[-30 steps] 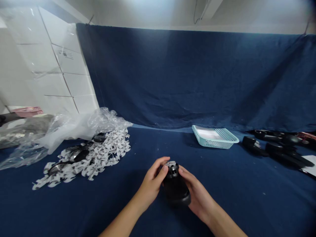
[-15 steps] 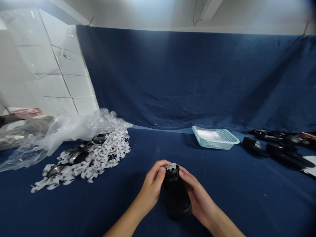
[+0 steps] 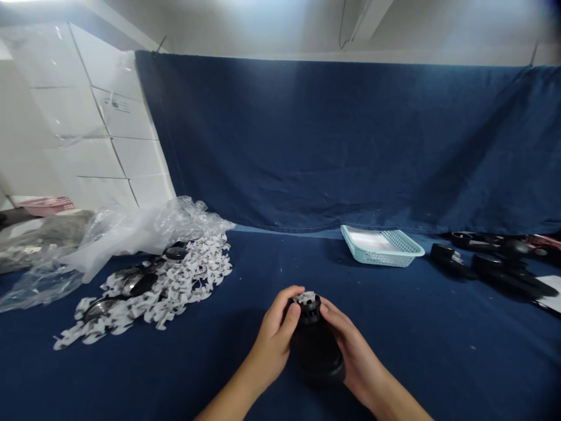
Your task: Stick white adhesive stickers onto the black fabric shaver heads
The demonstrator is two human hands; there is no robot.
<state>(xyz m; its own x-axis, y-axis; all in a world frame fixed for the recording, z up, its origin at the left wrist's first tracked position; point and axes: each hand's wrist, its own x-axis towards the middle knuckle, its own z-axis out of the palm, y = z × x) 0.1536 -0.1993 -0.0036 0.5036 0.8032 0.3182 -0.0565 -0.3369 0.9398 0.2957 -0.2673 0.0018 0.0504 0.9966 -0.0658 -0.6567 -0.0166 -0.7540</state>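
Note:
Both my hands hold one black cylindrical part (image 3: 316, 345) above the blue cloth table (image 3: 245, 280), near the front middle. It has a ribbed neck and a small grey-white piece on its top end. My left hand (image 3: 274, 339) grips its left side, thumb and fingers curled up at the neck. My right hand (image 3: 353, 356) wraps the right side, fingertips touching the top end. The part's base faces me.
A heap of white cut-out pieces with black discs (image 3: 153, 283) lies at the left, beside crumpled clear plastic bags (image 3: 131, 231). A pale green basket (image 3: 380, 245) stands at the back right. Black parts (image 3: 495, 263) lie at the far right. A blue curtain hangs behind.
The hands and the black part have stayed in the same grip and drifted slightly lower and to the right in view. Nothing else has moved.

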